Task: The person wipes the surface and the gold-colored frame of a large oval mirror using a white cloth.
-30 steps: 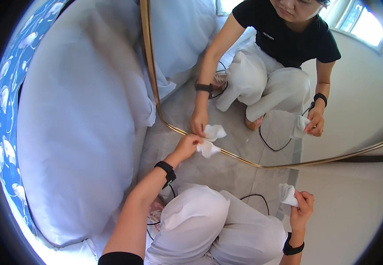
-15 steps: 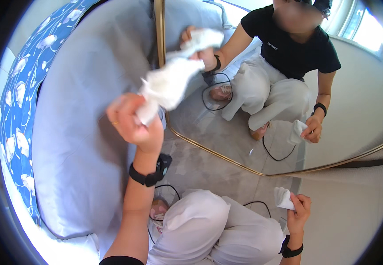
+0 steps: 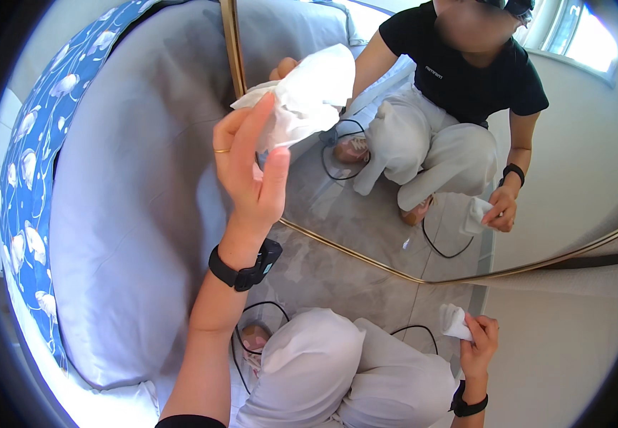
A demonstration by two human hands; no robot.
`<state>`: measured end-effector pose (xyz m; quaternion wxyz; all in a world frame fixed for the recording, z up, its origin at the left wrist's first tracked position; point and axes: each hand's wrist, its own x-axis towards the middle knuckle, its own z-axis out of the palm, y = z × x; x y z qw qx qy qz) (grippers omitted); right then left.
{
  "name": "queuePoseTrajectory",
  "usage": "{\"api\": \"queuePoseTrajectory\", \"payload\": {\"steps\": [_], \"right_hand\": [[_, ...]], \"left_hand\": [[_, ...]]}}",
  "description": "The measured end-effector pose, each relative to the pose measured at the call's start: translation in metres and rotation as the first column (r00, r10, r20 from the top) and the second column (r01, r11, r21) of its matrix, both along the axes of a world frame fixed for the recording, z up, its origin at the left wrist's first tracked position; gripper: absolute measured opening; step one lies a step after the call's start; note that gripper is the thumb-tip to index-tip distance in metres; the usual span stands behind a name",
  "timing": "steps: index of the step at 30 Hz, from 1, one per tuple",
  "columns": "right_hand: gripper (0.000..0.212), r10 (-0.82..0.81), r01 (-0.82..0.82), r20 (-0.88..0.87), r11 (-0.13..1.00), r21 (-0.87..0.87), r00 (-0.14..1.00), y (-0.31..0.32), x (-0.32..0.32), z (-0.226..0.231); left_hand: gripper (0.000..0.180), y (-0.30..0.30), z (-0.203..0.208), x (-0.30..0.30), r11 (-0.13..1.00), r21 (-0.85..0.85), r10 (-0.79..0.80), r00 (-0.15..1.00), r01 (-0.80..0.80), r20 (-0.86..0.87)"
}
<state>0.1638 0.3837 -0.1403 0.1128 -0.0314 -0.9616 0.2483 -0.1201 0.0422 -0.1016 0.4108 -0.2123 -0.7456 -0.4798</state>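
Head view: left hand (image 3: 252, 167), its reflection (image 3: 282, 69) mostly behind white cloth (image 3: 312, 89).

In front of the mirror (image 3: 355, 250), the white sheet (image 3: 289, 120) hides most of the reflection of the left hand (image 3: 248, 160), and the sheet's material cannot be told. Below the mirror, the picture's lower edge cuts off both arms (image 3: 213, 339) and the white trousers (image 3: 402, 371); left of the mirror, the rim crops the blue patterned fabric (image 3: 29, 167).

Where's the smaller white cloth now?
The smaller white cloth is at the head view's lower right, held in the right hand, below the gold mirror rim.
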Motion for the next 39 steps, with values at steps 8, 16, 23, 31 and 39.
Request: {"api": "queuePoseTrajectory", "payload": {"steps": [8,16,23,31,39], "right_hand": [[0.047,0.012,-0.012,-0.006,1.0,-0.002,1.0,0.002,-0.006,-0.002],[0.045,0.02,-0.021,0.029,1.0,0.013,0.999,0.0,-0.012,-0.001],[0.047,0.016,-0.015,-0.037,0.999,0.033,0.999,0.006,-0.009,-0.007],[0.046,-0.02,0.023,-0.053,0.998,0.06,0.998,0.004,0.003,-0.009],[0.046,-0.031,0.038,-0.079,0.996,0.085,0.996,-0.002,0.009,-0.001]], "left_hand": [[0.03,0.007,-0.004,-0.014,0.981,-0.168,0.083,0.991,-0.1,-0.104],[0.02,0.005,-0.028,-0.009,0.965,-0.185,0.168,0.981,-0.183,-0.096],[0.014,0.011,-0.163,0.039,0.95,-0.263,-0.14,0.984,0.166,0.113],[0.009,-0.035,-0.29,0.076,0.742,-0.582,-0.105,0.915,0.333,0.39],[0.021,-0.006,-0.038,0.039,0.941,-0.245,0.121,0.908,-0.234,-0.402]]}}
